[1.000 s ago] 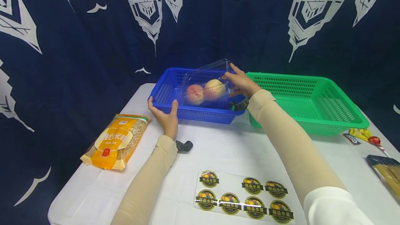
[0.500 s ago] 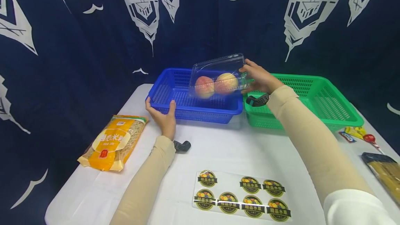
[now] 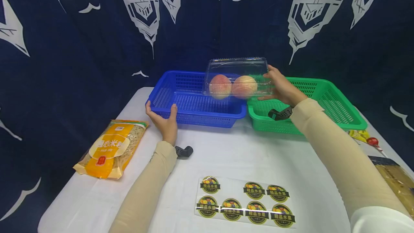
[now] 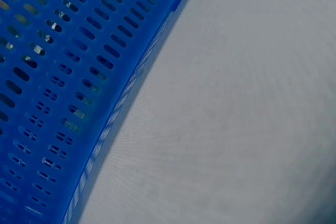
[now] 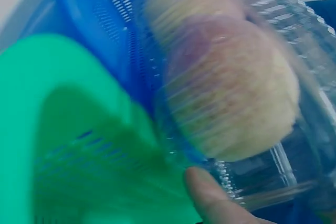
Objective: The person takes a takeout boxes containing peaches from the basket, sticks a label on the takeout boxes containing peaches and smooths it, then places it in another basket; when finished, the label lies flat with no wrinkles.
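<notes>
My right hand (image 3: 283,87) grips the right end of a clear plastic clamshell box (image 3: 237,65), fingers on its side and thumb near its lower edge. Inside, a redder peach (image 3: 220,86) and a yellower peach (image 3: 244,85) sit side by side, and both show close up in the right wrist view. The box hangs above the right part of the blue basket (image 3: 207,116), overlapping the green basket's (image 3: 275,127) left end. My left hand (image 3: 165,125) holds the blue basket's front left corner, thumb at the front rim and fingers round the left side. That hand is outside the left wrist view.
An orange noodle bag (image 3: 111,148) lies on the white table (image 3: 181,193) at the left. In front is a sheet of round fruit stickers (image 3: 244,202). Toward the right edge lie a red lollipop (image 3: 373,141), a yellow wrapper (image 3: 359,135) and a brown package (image 3: 392,177).
My right hand has moved right with the clamshell box, from over the blue basket's middle toward the green basket, and the box has levelled out. My left hand stays at the blue basket's corner.
</notes>
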